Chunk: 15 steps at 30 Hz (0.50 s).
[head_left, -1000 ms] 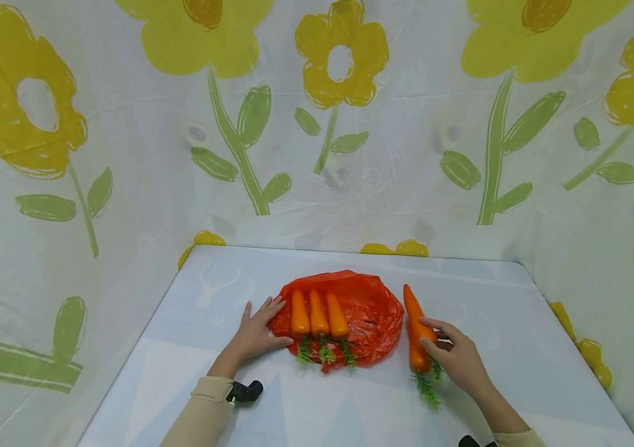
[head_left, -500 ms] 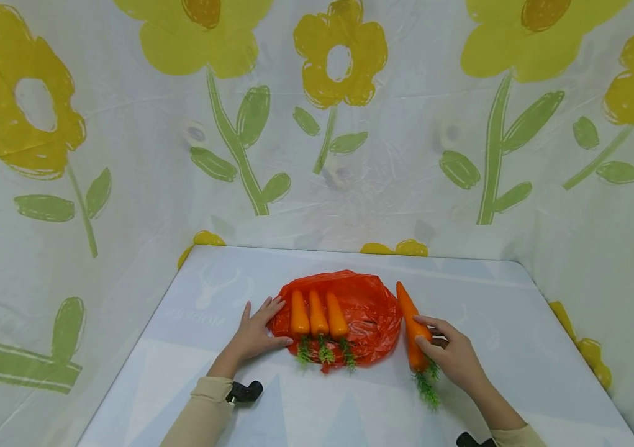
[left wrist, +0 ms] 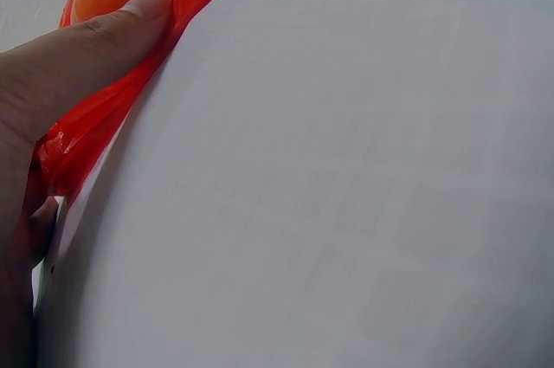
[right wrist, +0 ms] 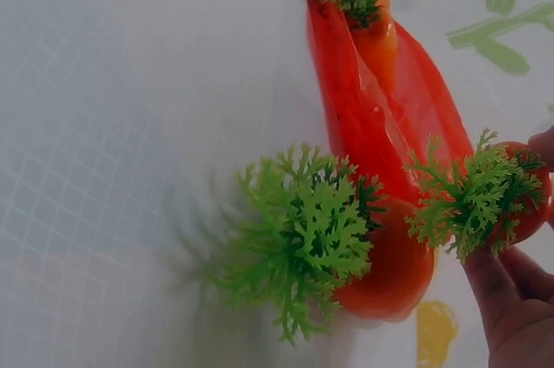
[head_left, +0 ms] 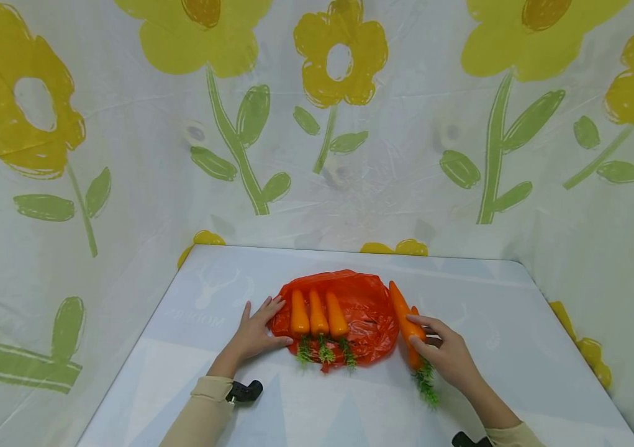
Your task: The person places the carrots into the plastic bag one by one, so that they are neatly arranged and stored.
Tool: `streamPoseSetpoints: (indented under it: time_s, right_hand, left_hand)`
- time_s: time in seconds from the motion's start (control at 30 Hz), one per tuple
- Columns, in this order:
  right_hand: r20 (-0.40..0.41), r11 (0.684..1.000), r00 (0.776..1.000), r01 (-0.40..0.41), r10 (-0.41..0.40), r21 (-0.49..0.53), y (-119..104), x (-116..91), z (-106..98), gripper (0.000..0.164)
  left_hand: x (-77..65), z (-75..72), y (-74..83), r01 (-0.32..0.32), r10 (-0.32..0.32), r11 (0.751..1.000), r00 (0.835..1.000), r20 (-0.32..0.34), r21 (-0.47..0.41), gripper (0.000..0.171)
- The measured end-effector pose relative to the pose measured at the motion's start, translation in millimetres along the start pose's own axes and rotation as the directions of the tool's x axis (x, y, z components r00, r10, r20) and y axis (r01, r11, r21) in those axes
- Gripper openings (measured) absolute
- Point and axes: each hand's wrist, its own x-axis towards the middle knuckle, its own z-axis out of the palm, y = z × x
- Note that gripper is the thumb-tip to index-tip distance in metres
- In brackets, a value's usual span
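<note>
A red plastic bag [head_left: 372,310] lies spread on the table, with three orange carrots [head_left: 318,316] side by side on it, leafy tops toward the person. My left hand [head_left: 252,335] rests on the bag's left edge, fingers spread; the left wrist view shows its thumb [left wrist: 112,35] against the red plastic. Between thumb and fingers, my right hand [head_left: 453,357] holds a carrot [head_left: 399,304], tip pointing away at the bag's right edge. Another carrot [head_left: 414,359] lies on the table, partly behind the held one. Its green top [right wrist: 299,238] shows in the right wrist view.
The pale table [head_left: 350,410] has its far edge close to a white curtain [head_left: 395,143] printed with yellow flowers, which also hangs on both sides. Black devices [head_left: 245,391] sit at both wrists, below tan sleeves [head_left: 202,413].
My right hand has carried its carrot a little left toward the bag, uncovering the other carrot, which stays on the table. My left hand and the three carrots on the bag have not moved.
</note>
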Motion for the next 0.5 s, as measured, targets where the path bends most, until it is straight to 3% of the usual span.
streamPoseSetpoints:
  time_s: [0.23, 0.5]
  right_hand:
    - [0.001, 0.999, 0.999, 0.051, -0.051, 0.019, -2, 1, 5, 0.040]
    - [0.029, 0.998, 0.999, 0.033, -0.035, 0.059, -6, 0, 12, 0.039]
  left_hand:
    - [-0.3, -0.1, -0.4, 0.003, -0.003, 1.000, 1.000, -0.002, -0.009, 0.099]
    - [0.5, -0.1, -0.9, -0.006, 0.006, 1.000, 1.000, 0.002, -0.015, 0.098]
